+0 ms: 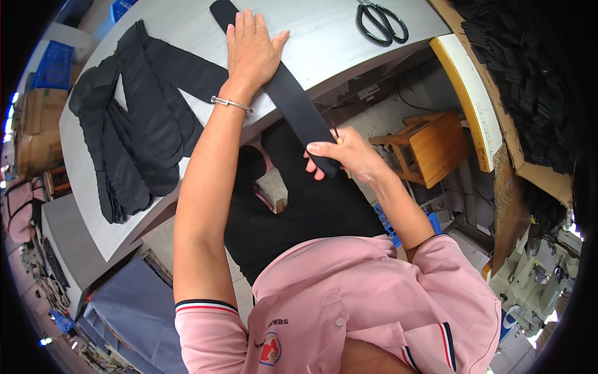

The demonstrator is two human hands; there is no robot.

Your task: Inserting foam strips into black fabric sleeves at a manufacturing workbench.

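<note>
A long black fabric strip (pixel 296 103) runs slantwise from the white table top down over its front edge toward my lap. My left hand (pixel 254 55) lies flat on its upper part, fingers stretched out and thumb apart. Off the table edge, my right hand (pixel 350 154) pinches the lower end between thumb and fingers. A thin dark pointed tool (pixel 335 129) sticks up from that same hand; most of it is hidden, so its kind cannot be told. Left of my left forearm, a heap of similar black strips (pixel 134 124) lies on the table, one reaching to beneath my wrist.
Black-handled scissors (pixel 382 23) lie at the far right of the table (pixel 311 31). A box of black pieces (pixel 517 81) stands to the right, beyond a yellow-edged white board (pixel 467 100). A wooden stool (pixel 430 149) is below the table's right side. Blue-grey cloth (pixel 134 311) lies lower left.
</note>
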